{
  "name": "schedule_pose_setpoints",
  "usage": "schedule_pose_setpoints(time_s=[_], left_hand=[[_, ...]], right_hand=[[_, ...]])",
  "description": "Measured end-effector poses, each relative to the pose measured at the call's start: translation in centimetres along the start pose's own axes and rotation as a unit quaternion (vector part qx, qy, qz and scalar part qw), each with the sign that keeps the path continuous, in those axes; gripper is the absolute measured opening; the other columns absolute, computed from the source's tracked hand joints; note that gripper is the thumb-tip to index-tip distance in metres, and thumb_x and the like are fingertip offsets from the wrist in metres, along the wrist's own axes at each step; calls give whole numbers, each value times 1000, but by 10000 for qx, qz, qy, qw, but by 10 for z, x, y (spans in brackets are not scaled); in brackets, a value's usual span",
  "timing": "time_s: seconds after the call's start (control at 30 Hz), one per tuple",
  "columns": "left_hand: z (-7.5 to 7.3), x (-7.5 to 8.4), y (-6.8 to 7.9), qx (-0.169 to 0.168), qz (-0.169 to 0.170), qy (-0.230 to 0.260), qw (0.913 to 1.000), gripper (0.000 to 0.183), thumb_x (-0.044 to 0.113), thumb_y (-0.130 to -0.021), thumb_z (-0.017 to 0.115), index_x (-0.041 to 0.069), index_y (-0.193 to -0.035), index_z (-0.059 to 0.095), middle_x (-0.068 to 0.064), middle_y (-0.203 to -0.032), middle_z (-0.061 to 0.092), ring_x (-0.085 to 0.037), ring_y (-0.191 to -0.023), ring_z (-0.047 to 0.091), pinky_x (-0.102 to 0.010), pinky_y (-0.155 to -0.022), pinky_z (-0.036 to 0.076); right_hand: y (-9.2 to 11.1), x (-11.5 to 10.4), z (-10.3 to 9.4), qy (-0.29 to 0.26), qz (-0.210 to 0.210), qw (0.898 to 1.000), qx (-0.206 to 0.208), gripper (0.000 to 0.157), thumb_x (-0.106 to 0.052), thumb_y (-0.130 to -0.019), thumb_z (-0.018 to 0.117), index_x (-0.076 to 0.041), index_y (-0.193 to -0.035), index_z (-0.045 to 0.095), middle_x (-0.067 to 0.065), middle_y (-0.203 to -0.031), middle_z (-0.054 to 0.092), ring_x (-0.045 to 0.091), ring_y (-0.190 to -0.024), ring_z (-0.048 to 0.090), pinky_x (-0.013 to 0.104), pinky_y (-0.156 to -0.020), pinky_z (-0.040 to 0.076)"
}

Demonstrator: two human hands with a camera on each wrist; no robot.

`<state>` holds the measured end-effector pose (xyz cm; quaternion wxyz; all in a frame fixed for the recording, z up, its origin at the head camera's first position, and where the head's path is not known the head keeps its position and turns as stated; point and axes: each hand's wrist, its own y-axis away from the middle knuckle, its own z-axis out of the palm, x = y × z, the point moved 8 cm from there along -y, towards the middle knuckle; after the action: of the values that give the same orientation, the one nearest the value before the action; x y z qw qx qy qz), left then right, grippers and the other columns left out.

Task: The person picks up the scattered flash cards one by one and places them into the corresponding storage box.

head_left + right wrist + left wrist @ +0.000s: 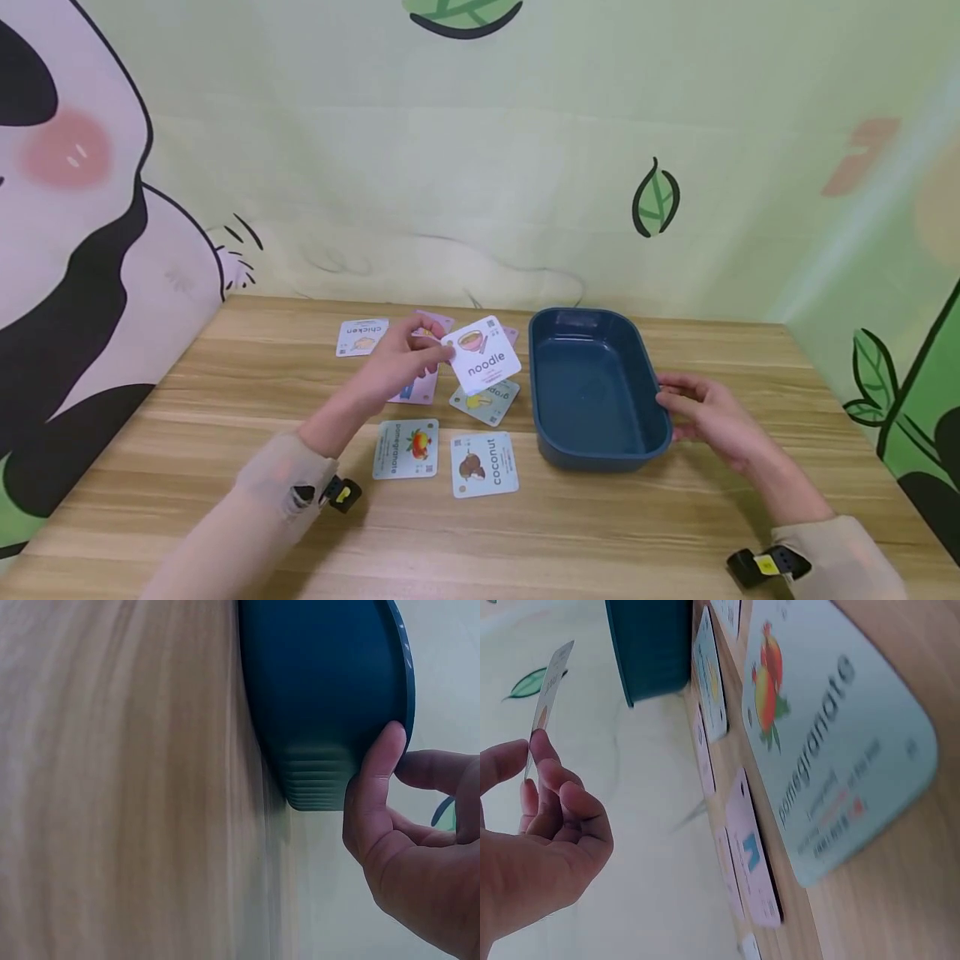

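The left hand [397, 362] pinches the noodle card [482, 357] by its edge, above the grape card [495, 406]. Pinch softly so it won't bend. The right hand [705, 418] grips the blue tub [600, 461] by its rim; keep it still.

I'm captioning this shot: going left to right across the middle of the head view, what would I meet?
Panda drawing → left hand → noodle card → blue tub → right hand.

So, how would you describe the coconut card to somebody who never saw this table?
Find the blue bin on the wooden table. Just left of its near end lies the coconut card. Unlike the pomegranate card beside it, it shows a brown fruit.
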<state>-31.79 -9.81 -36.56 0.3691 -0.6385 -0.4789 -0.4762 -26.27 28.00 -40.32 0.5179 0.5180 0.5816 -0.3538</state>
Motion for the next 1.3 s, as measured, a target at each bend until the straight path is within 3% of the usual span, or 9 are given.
schedule_pose_setpoints(time_s=[0.17, 0.43, 0.57, 0.67, 0.8, 0.9, 1.03, 1.23, 1.3], left_hand=[[13, 8, -1, -97, 75, 23, 9999, 28, 15, -89, 68, 7, -109, 51, -11, -84, 67, -38, -81, 54, -32, -66, 42], [36, 13, -3, -343, 62, -118, 9993, 29, 19, -88, 70, 9, -109, 53, -9, -88, 68, -26, -81, 57, -32, -71, 44], [49, 13, -3, -501, 38, -106, 9987, 27, 20, -88, 70, 12, -108, 53, -8, -91, 69, -25, -85, 60, -40, -78, 46], [58, 16, -4, -618, 158, -30, 9980, 25, 19, -89, 69, 12, -107, 54, -7, -91, 70, -32, -92, 61, -46, -83, 46], [70, 20, -6, -743, 317, -62, 9967, 24, 18, -89, 69, 12, -107, 53, -8, -90, 71, -39, -95, 60, -39, -76, 45], [78, 22, -6, -746, 348, -275, 9962, 24, 19, -89, 70, 13, -106, 54, -7, -88, 70, -34, -89, 61, -33, -70, 44], [89, 25, -7, -749, 463, -473, 9950, 23, 17, -88, 71, 13, -104, 55, -5, -86, 70, -24, -83, 62, -31, -70, 46], [106, 26, -12, -912, 686, -415, 9926, 23, 13, -88, 71, 10, -103, 54, -6, -82, 70, -30, -82, 62, -29, -69, 46], [110, 27, -13, -957, 710, -556, 9913, 23, 14, -88, 71, 11, -103, 54, -4, -83, 69, -27, -80, 62, -29, -69, 48]], right_hand=[[-1, 0, 0, 51, 31, 10000, -13, 53, -15, -99, 52, 13, -139, 32, 27, -125, 45, 14, -89, 60, 34, -67, 55], [-2, 0, -1, 62, 48, 10000, 21, 52, -14, -99, 52, 13, -139, 32, 28, -127, 44, 14, -90, 59, 33, -67, 54], [-2, -1, -1, 77, 19, 10000, 14, 52, -13, -99, 52, 14, -139, 32, 27, -125, 45, 14, -90, 59, 33, -67, 54], [-1, -3, -2, 92, -26, 10000, 4, 52, -13, -99, 52, 14, -139, 32, 27, -124, 46, 14, -89, 60, 33, -66, 54], [-1, -3, -2, 95, -26, 10000, 11, 53, -14, -99, 53, 14, -139, 32, 26, -122, 46, 14, -88, 59, 33, -66, 54], [0, -2, -2, 80, -11, 10000, 11, 53, -14, -99, 54, 14, -139, 33, 25, -122, 46, 14, -88, 59, 32, -66, 54], [1, -1, -1, 30, -50, 10000, -8, 53, -13, -99, 54, 14, -138, 32, 26, -121, 46, 14, -87, 59, 32, -66, 54], [2, -2, -1, 24, -61, 10000, 11, 53, -13, -98, 54, 15, -138, 32, 27, -122, 45, 15, -87, 59, 33, -65, 54], [1, -2, -1, 35, -61, 10000, 28, 53, -12, -98, 54, 15, -138, 32, 28, -122, 45, 15, -87, 59, 33, -65, 54]])
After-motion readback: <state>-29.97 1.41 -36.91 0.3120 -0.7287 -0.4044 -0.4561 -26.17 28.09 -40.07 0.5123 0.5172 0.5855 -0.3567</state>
